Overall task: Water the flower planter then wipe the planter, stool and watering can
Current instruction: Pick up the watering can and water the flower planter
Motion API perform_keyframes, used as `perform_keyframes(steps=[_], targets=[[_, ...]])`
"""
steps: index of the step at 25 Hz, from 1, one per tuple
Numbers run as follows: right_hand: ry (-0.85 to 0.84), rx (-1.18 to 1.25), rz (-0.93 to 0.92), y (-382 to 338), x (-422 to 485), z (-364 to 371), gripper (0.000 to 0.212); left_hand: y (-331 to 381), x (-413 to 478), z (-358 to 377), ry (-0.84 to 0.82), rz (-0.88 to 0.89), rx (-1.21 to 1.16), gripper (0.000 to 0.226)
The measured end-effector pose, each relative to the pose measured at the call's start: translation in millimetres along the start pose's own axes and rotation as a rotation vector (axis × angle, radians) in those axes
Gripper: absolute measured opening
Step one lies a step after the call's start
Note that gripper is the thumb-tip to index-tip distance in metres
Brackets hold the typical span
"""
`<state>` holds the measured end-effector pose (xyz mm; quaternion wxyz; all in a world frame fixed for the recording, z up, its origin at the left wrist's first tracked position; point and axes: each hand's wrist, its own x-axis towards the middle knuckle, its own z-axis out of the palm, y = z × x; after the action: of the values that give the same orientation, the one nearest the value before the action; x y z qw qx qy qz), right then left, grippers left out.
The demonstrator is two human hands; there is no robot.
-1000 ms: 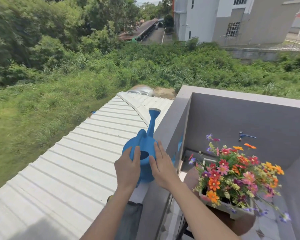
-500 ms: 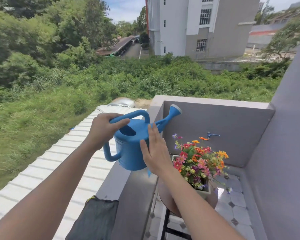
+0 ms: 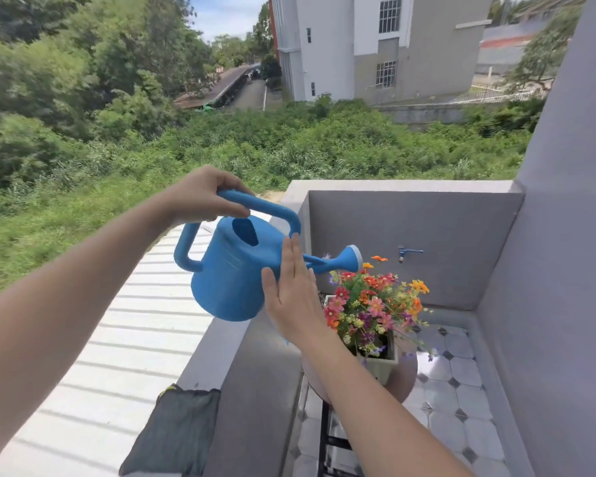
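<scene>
Balcony ledge [image 3: 252,390] under the grip: left hand [image 3: 203,197] curled round the top handle of the lifted blue watering can [image 3: 234,270], right hand [image 3: 289,297] flat on its side. Tip slowly, rose over the flower planter [image 3: 381,368] just beyond the right palm.

The person's left hand [image 3: 203,197] and right hand [image 3: 291,301] are showing bare. The left forearm [image 3: 66,304] and right forearm [image 3: 375,401] are running uncovered all the way to the picture's edges. Bright sunlight is falling on their upper sides, while the undersides are lying in soft shadow. The wide lens is making the left forearm look much broader toward the lower left corner. Blur is hiding the fingernails and finer detail.
</scene>
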<state>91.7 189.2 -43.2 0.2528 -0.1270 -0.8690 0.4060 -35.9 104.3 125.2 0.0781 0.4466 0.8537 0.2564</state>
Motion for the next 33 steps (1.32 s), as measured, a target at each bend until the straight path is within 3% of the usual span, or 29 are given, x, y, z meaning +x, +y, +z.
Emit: perform_keyframes(steps=[11, 27, 33], targets=[[-0.062, 0.071, 0.065, -14, -17, 12, 0.060, 10, -2, 12, 0.095, 0.050, 0.184, 0.023], [0.195, 0.254, 0.139, -5, 12, -9, 0.061, 76, 52, 14, 0.009, 0.179, 0.363, 0.026], [0.186, 0.243, 0.129, -4, 24, -20, 0.061, 79, 62, 10, 0.024, 0.194, 0.380, 0.025]])
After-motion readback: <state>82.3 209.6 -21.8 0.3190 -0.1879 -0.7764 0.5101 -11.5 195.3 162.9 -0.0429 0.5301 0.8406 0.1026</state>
